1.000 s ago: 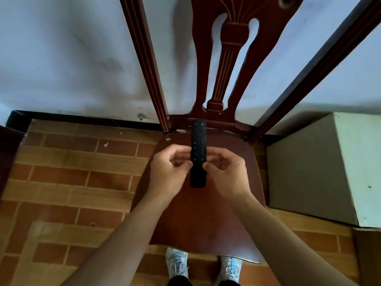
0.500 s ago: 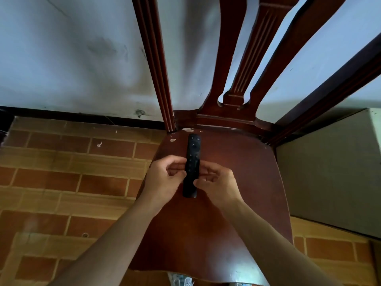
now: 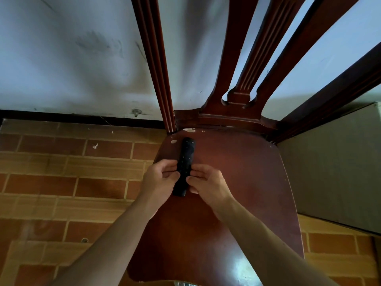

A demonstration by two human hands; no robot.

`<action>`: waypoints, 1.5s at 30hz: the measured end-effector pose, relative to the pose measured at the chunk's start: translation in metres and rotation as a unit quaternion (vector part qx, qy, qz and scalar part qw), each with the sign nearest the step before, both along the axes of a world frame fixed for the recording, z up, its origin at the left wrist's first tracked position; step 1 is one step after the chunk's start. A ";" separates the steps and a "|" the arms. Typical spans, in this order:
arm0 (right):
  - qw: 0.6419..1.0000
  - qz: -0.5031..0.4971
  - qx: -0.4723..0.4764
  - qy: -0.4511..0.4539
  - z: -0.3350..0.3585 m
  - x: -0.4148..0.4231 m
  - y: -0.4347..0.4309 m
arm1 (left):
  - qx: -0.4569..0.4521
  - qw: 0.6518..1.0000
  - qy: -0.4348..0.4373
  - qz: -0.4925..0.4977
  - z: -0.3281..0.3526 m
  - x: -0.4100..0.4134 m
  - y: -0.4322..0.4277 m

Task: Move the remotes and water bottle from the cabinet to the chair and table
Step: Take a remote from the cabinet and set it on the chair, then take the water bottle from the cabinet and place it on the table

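A slim black remote (image 3: 185, 159) lies lengthwise on the dark red wooden chair seat (image 3: 237, 182), near the seat's back left corner, buttons up. My left hand (image 3: 159, 178) pinches its left edge and my right hand (image 3: 208, 182) pinches its right edge, both around the remote's lower half. The remote's near end shows between my two hands. No water bottle, second remote, cabinet or table is in view.
The chair's carved backrest (image 3: 243, 83) rises against a white wall (image 3: 72, 58). A pale grey box or cabinet side (image 3: 334, 172) stands close to the seat's right edge. Brick-patterned floor tiles (image 3: 61, 182) spread to the left.
The view has tilted and closed in on the chair. The remote, held by both hands, has shifted toward the seat's back left and now lies slightly slanted.
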State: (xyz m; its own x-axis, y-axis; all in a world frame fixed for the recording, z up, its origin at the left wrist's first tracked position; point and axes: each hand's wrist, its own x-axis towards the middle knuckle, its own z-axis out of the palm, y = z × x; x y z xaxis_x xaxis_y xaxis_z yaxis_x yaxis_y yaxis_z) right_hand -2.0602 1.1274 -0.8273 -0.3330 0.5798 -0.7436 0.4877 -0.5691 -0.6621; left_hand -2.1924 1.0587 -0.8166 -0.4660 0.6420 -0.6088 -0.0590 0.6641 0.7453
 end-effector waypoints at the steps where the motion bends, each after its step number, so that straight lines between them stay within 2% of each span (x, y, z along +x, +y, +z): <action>1: 1.000 -0.004 -0.001 0.003 0.001 0.000 0.000 | 0.006 1.000 0.005 -0.001 0.001 0.000 0.000; 4: 1.000 -0.027 0.003 0.006 0.002 -0.001 -0.002 | 0.025 0.999 0.026 -0.001 0.003 0.000 0.000; 12: 0.997 -0.056 0.044 0.005 0.024 0.005 0.002 | 0.039 0.998 0.016 0.047 0.015 -0.001 -0.007; 15: 0.996 -0.064 0.055 0.031 0.037 0.007 0.006 | 0.047 0.997 -0.002 0.065 0.027 -0.004 -0.006; 23: 0.986 -0.090 0.087 0.111 0.074 0.007 0.016 | 0.124 0.990 0.020 0.066 0.065 -0.010 0.002; 26: 0.981 -0.088 0.113 0.129 0.092 0.011 0.019 | 0.145 0.985 -0.006 0.090 0.086 -0.008 0.000; 30: 0.975 -0.074 0.163 0.132 0.139 0.016 0.030 | 0.171 0.980 -0.025 0.098 0.130 -0.007 0.001; 36: 0.961 -0.067 0.217 0.159 0.232 0.015 0.048 | 0.240 0.965 0.005 0.107 0.220 -0.009 0.015; 45: 0.931 -0.041 0.299 0.204 0.418 0.021 0.061 | 0.329 0.937 0.057 0.097 0.396 -0.010 0.030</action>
State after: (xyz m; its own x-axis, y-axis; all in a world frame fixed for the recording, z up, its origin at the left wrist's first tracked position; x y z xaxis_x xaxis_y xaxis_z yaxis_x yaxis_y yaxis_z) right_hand -2.0397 1.1881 -0.4098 -0.4533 0.8856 -0.1012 0.0973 -0.0637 -0.9932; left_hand -2.2023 1.0886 -0.4206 -0.6513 0.7573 -0.0490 -0.0260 0.0422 0.9988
